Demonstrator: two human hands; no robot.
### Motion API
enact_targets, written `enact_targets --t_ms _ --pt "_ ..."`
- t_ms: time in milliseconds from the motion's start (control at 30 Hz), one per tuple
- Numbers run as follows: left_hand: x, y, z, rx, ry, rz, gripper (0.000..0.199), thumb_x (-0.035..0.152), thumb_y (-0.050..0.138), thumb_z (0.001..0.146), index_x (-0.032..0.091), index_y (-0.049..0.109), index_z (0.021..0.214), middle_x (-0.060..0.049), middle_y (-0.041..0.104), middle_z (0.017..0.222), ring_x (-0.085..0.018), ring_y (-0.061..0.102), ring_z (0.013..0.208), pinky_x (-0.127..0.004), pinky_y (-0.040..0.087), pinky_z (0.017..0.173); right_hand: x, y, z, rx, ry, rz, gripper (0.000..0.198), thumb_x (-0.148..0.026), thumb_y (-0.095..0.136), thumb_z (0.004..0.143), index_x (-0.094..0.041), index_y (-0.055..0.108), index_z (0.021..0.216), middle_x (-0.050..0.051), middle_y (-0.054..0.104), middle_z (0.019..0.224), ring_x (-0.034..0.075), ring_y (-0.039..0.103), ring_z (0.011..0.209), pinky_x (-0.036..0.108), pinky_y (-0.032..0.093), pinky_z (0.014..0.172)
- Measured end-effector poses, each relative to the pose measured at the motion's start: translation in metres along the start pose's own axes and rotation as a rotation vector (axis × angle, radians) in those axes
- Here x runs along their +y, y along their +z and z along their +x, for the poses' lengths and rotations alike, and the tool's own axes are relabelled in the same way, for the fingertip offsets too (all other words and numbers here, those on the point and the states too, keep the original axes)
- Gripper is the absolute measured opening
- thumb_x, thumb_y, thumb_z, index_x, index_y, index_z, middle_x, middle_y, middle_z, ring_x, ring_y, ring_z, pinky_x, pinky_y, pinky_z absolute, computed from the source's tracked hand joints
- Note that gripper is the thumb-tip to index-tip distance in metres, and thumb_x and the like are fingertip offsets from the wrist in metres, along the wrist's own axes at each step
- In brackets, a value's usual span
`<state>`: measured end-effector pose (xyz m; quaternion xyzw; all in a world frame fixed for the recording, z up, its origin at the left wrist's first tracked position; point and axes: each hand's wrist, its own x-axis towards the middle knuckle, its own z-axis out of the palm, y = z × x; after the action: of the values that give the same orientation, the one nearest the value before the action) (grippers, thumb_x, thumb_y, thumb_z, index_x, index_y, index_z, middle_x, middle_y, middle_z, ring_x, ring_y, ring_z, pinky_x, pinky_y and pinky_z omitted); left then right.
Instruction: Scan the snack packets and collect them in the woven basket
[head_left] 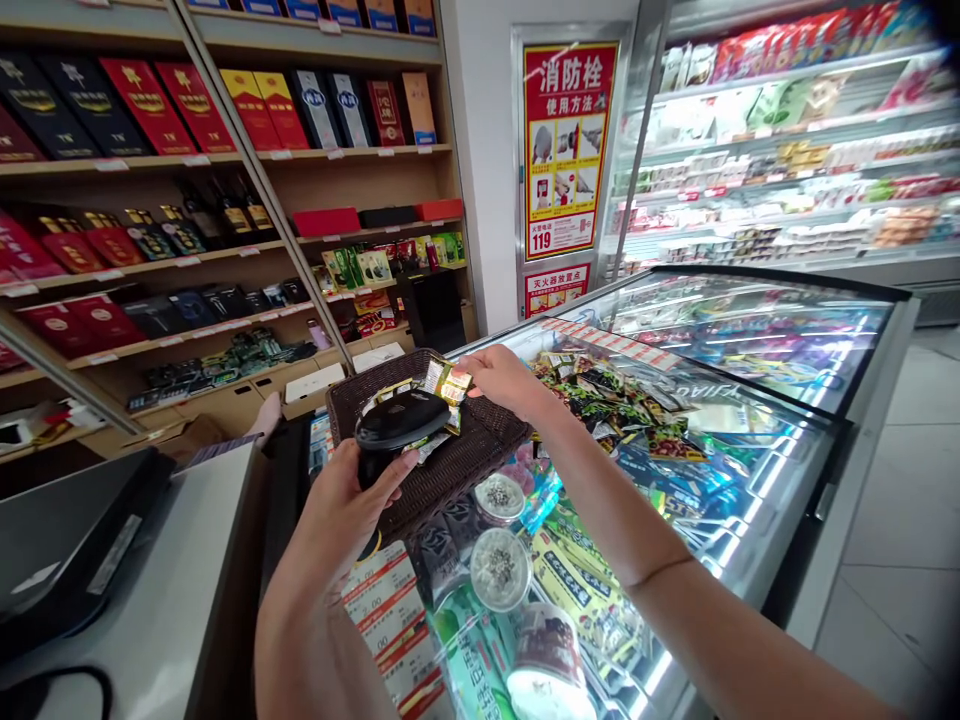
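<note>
Head view: L hand wraps a black handheld device; R hand pinches a small pkt over a wicker basket, left. Looks partway: some pkts in basket, bigger heap on freezer lid, far right.

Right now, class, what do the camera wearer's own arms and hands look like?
Both the left hand and right hand are bare: no gloves, rings or watches show. Neither the left forearm nor right forearm has a visible sleeve. A thin line, probably the elbow crease, crosses the latter arm.
</note>
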<state>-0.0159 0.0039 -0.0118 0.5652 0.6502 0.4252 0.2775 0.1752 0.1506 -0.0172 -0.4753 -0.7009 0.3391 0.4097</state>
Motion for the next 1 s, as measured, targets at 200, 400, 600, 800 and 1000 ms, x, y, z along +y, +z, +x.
enact_targets --t_ms 200,400,600,800,1000 --pt "0.01 0.005 -0.003 0.03 0.004 -0.006 0.055 0.067 0.073 0.064 0.019 0.065 0.087 0.0 0.06 0.078 -0.016 0.058 0.066 -0.028 0.05 0.06 -0.013 -0.007 -0.007 0.002 -0.021 -0.155 0.032 -0.035 0.051 0.094 -0.016 0.076 0.092 0.005 0.07 0.073 0.018 0.066 0.081 0.024 0.046 0.078" --pt "0.012 0.006 -0.006 0.084 -0.054 -0.009 0.058 0.071 0.071 0.063 0.02 0.064 0.088 0.001 0.061 0.073 -0.015 0.057 0.062 -0.027 0.045 0.058 -0.023 -0.039 -0.015 0.16 0.051 -0.49 0.031 -0.026 0.046 0.096 -0.015 0.074 0.101 0.014 0.073 0.101 0.024 0.067 0.1 0.028 0.045 0.085" --pt "0.012 0.008 -0.005 0.132 -0.045 -0.004 0.059 0.074 0.071 0.059 0.021 0.065 0.083 0.001 0.059 0.069 -0.017 0.059 0.063 -0.027 0.045 0.055 0.016 -0.085 -0.006 0.54 0.356 -0.775 0.038 -0.011 0.037 0.095 -0.009 0.069 0.115 0.024 0.059 0.124 0.032 0.061 0.112 0.04 0.047 0.091" --pt "0.004 0.0 -0.002 0.197 -0.101 -0.029 0.059 0.072 0.073 0.058 0.021 0.064 0.087 0.001 0.062 0.071 -0.017 0.06 0.062 -0.027 0.046 0.054 0.063 -0.109 0.012 0.424 0.602 -0.716 0.038 -0.012 0.041 0.095 -0.004 0.064 0.124 0.027 0.059 0.127 0.036 0.058 0.119 0.045 0.045 0.094" --pt "-0.005 -0.016 -0.002 0.306 -0.143 0.057 0.057 0.069 0.077 0.055 0.02 0.065 0.082 0.001 0.059 0.061 -0.022 0.063 0.06 -0.028 0.044 0.05 0.042 -0.052 0.014 0.253 0.266 -0.823 0.039 -0.014 0.038 0.095 -0.004 0.065 0.121 0.027 0.058 0.127 0.037 0.058 0.117 0.043 0.044 0.095"
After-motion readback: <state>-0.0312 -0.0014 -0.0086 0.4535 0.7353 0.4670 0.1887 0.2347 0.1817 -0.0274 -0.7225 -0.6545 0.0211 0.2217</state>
